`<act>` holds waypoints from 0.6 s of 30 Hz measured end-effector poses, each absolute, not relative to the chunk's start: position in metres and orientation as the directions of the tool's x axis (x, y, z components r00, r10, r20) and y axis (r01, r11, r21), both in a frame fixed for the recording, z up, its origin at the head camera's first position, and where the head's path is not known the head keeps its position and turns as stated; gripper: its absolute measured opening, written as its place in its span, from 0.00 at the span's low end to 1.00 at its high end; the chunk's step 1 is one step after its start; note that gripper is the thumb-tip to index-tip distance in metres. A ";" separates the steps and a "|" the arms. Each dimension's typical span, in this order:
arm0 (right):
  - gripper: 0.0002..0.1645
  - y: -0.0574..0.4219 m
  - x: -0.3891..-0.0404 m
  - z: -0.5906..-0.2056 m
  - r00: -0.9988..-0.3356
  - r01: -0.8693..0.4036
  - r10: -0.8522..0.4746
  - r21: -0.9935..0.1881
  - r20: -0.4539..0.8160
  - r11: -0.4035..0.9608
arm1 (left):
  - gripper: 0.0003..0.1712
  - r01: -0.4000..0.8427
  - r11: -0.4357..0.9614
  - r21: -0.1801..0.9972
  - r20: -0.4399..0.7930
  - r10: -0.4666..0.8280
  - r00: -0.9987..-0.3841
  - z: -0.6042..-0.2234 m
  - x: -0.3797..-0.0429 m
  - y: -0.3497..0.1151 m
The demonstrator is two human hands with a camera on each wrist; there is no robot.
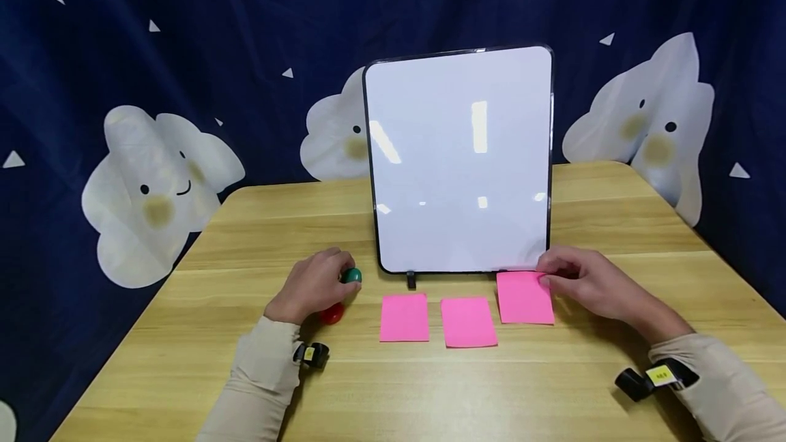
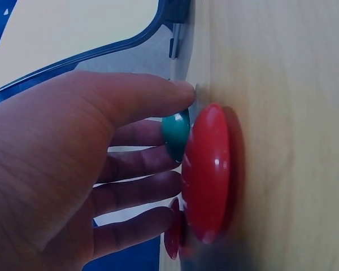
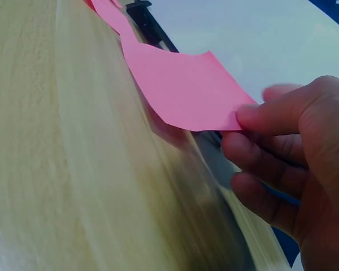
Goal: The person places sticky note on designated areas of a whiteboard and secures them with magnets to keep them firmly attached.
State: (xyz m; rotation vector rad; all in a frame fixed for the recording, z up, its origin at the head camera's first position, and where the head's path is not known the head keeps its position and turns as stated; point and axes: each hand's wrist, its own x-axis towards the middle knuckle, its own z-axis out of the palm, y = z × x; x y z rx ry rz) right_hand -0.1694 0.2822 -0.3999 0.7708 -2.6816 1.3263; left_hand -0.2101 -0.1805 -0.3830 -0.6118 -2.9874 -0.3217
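Curtain: navy cloud-print curtain (image 1: 264, 33), hanging behind everything.
Table: wooden table (image 1: 467, 394), bearing the whole layout.
Board: black-framed whiteboard (image 1: 454, 183), upright on the table with a small black foot (image 1: 411, 281) at its base.
Right hand: the right hand (image 1: 589, 282) pinches the rightmost pink sticky note (image 1: 525, 299) at a corner, thumb against index finger; lifting it by that corner appears to be the step in hand.
Left hand: the left hand (image 1: 315, 283) seems to pinch the green domed disc (image 1: 352, 276) between thumb and fingers; how firmly, I cannot tell.
Pink notes: the held one tilts up before the whiteboard's lower right edge; the left note (image 1: 404, 318) and middle note (image 1: 469, 322) lie on the table. The next move likely calls for a light pinch that avoids creasing the paper.
Domed discs: a red domed disc (image 1: 332, 314) lies just beside the left hand, another (image 2: 172, 231) by its fingertips; picking out the green one likely calls for leaving these undisturbed.
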 end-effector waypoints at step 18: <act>0.13 0.278 -0.168 -0.402 -0.900 -0.435 -0.309 -0.668 0.307 0.604 | 0.16 0.385 0.901 0.199 0.114 0.368 -0.923 -0.383 -0.210 -0.180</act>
